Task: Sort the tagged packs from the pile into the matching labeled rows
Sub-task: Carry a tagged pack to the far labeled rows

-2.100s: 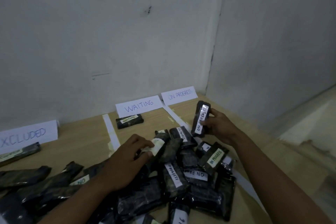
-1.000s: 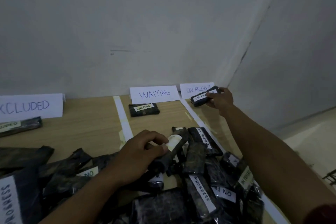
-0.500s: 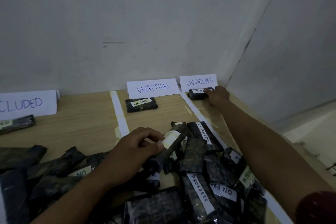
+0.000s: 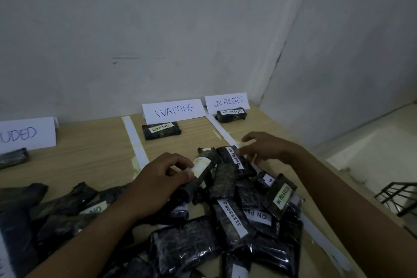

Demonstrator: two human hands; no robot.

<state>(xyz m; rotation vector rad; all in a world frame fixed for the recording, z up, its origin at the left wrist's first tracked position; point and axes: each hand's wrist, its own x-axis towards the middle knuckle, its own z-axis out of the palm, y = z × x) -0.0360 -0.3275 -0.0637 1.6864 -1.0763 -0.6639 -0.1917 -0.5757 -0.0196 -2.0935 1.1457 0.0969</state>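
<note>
Head view, left to right. At the far left a card reading "…UDED" (image 4: 26, 133) (its first letters are cut off by the frame edge) stands at the wall, with one dark pack (image 4: 13, 158) lying on the wooden table (image 4: 90, 158) in front of it. A white tape strip (image 4: 135, 142) divides this row from the next. The WAITING card (image 4: 173, 110) stands behind a single pack tagged WAITING (image 4: 161, 130). The left hand (image 4: 158, 179) grips a tilted dark pack (image 4: 198, 182), fingers and thumb curled round it beside its pale tag; the writing on the tag cannot be read. This pack sits at the far edge of the pile (image 4: 225, 225), which spreads across the near table, several tags reading ON PROGRESS. A second tape strip (image 4: 222, 134) runs toward the ON PROGRESS card (image 4: 228, 102), with one pack tagged ON PROGRESS (image 4: 231, 115) just before it. The right hand (image 4: 267, 149), blurred, hovers over the pile's far right corner, fingers loosely spread and holding nothing.
</note>
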